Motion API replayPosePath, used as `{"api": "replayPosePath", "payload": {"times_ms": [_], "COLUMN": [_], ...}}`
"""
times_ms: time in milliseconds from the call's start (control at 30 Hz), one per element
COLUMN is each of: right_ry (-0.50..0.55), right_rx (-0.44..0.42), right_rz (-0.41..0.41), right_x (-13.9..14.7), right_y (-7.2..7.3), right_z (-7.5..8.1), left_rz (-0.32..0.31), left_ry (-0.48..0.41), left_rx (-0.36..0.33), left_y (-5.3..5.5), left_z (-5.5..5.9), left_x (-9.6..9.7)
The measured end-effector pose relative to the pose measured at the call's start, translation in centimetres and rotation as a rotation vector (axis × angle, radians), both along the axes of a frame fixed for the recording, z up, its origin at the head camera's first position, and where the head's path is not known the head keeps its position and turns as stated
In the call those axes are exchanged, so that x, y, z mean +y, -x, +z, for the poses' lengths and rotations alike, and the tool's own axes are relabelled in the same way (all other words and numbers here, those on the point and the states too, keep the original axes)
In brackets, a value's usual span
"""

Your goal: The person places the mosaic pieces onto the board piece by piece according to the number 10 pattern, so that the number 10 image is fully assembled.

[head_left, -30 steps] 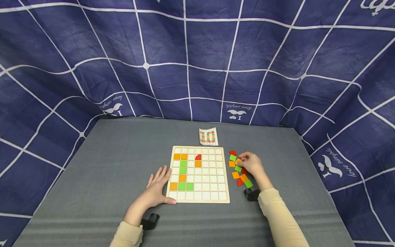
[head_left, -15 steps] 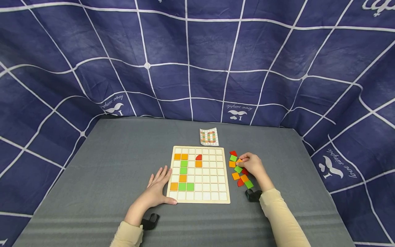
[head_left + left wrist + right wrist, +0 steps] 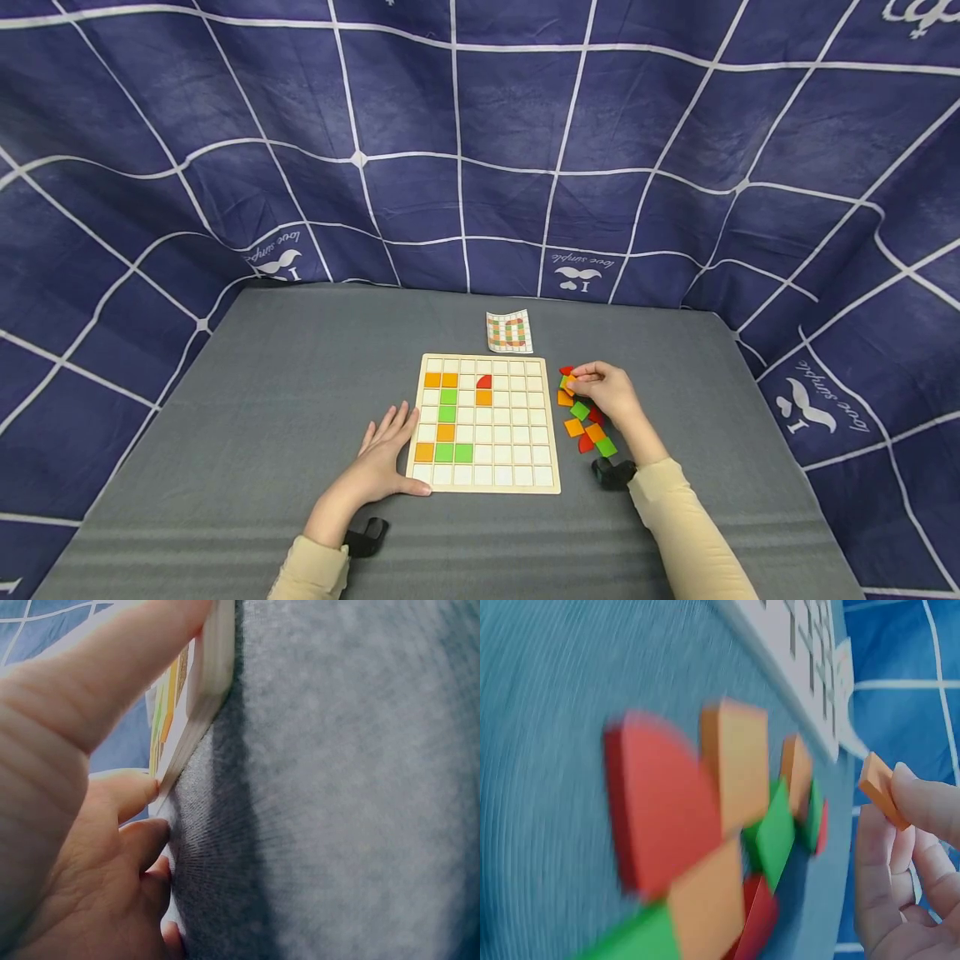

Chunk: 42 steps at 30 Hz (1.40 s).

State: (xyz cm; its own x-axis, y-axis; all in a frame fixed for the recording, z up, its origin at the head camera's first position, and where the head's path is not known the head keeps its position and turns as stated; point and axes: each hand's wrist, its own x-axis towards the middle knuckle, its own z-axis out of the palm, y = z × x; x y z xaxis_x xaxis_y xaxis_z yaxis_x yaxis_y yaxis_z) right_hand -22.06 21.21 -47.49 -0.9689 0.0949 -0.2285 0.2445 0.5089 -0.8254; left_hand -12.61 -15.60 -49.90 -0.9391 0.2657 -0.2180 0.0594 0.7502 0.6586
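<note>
A square wooden grid board (image 3: 525,433) lies on the table, with orange and green square tiles and one red quarter-round tile in some of its cells. My left hand (image 3: 386,454) rests at the board's left edge, fingers spread and fairly straight, thumb on the near left corner. To the right of the board, my right hand (image 3: 611,392) pinches an orange square tile (image 3: 883,787) between thumb and fingers, held above the pile. Beneath it lie loose tiles, among them a red quarter-round tile (image 3: 660,810), an orange tile (image 3: 739,765) and a green tile (image 3: 772,836).
A small pattern card (image 3: 509,332) with a coloured grid lies just behind the board. Grey cloth covers the table (image 3: 300,375). A blue curtain (image 3: 495,200) with white lines hangs behind and at both sides.
My right hand has lifted the orange tile from the pile and shifted slightly left and away from me with it. The left hand has stayed at the board's edge.
</note>
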Motion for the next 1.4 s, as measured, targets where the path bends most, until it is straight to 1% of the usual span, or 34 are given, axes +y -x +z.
{"api": "replayPosePath", "payload": {"times_ms": [67, 233, 467, 600, 800, 933, 1200, 1400], "right_ry": [0.047, 0.143, 0.199, 0.227, 0.152, 0.102, 0.022, -0.056], "right_rx": [0.006, -0.018, -0.008, -0.013, 0.018, 0.037, 0.045, 0.099], "right_rz": [0.013, 0.045, 0.135, 0.184, 0.249, 0.278, 0.31, 0.356], "right_x": [-0.9, -3.3, -6.4, -7.9, -10.0, -10.8, -11.5, -11.8], "right_y": [-0.1, -0.5, -0.8, -1.1, -1.7, -1.8, -2.0, -2.1], "right_z": [0.2, 0.7, 0.8, 0.4, -0.1, -0.1, -0.2, -0.2], "left_rz": [0.0, 0.0, -0.004, -0.003, -0.001, -0.002, 0.001, 0.006], "left_ry": [0.0, 0.003, 0.009, 0.012, 0.008, 0.01, 0.012, 0.016], "left_rx": [0.001, 0.0, 0.016, 0.003, 0.0, 0.001, 0.005, 0.002], "left_y": [0.0, 0.0, 0.0, 0.0, 0.0, 0.1, 0.1, 0.1], "left_z": [0.0, 0.0, 0.0, 0.0, -0.1, -0.2, -0.2, -0.2], "left_x": [0.0, 0.0, -0.1, -0.1, -0.1, 0.0, 0.0, 0.1]}}
